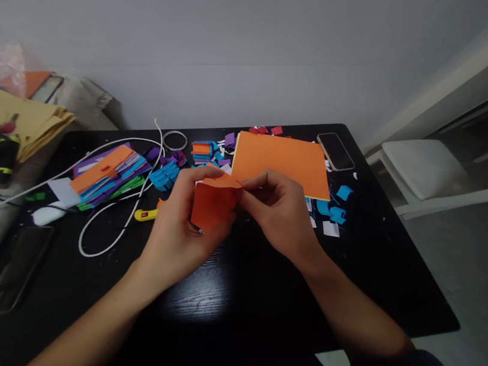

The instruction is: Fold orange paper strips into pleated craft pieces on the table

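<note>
Above the middle of the black table, my left hand [184, 220] is closed around a folded piece of orange paper [213, 206], thumb along its top edge. The fingertips of my right hand [279, 209] pinch the right corner of that same paper. Behind my right hand lies a stack of orange sheets [281, 158]. A yellow utility knife [145, 215] rests just left of my left hand and is partly hidden by it. Blue folded paper pieces [164, 176] sit behind the knife.
Colored paper strips [109, 173] lie at the left beside a white cable [97, 254] and a white mouse [49, 213]. One phone [336, 151] is at the back right, another [18, 266] at the front left. Blue scraps [337, 214] lie at right. A white stool [423, 163] stands beyond the table [386, 269].
</note>
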{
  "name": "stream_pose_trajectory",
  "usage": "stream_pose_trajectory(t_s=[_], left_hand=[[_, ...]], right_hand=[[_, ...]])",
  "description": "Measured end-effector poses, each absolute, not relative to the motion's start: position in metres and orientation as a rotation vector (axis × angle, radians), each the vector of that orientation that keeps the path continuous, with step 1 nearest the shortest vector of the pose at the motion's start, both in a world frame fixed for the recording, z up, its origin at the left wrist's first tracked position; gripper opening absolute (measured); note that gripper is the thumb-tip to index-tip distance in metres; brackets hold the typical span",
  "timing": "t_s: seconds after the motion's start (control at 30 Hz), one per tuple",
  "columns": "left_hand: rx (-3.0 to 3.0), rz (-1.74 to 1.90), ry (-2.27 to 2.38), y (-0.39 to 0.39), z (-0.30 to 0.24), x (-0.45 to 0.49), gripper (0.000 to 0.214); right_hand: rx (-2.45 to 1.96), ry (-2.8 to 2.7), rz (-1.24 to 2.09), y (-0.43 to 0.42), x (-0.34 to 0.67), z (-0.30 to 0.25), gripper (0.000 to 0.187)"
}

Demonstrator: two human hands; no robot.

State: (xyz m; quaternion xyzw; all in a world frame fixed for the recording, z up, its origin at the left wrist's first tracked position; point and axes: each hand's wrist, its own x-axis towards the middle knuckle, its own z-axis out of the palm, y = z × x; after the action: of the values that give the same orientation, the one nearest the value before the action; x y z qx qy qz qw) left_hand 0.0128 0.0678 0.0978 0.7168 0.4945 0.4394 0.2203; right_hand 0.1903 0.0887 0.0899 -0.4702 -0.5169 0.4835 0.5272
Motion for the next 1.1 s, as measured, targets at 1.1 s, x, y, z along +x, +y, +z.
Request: stream_pose_trajectory(t_s=[1.1], left_hand=[[1.994,1.159,1.324,0.073,0.093,0.001,0.023]], right_hand=[[-1.018,-1.183,1.360,0.084,0.190,0.099,0.017]])
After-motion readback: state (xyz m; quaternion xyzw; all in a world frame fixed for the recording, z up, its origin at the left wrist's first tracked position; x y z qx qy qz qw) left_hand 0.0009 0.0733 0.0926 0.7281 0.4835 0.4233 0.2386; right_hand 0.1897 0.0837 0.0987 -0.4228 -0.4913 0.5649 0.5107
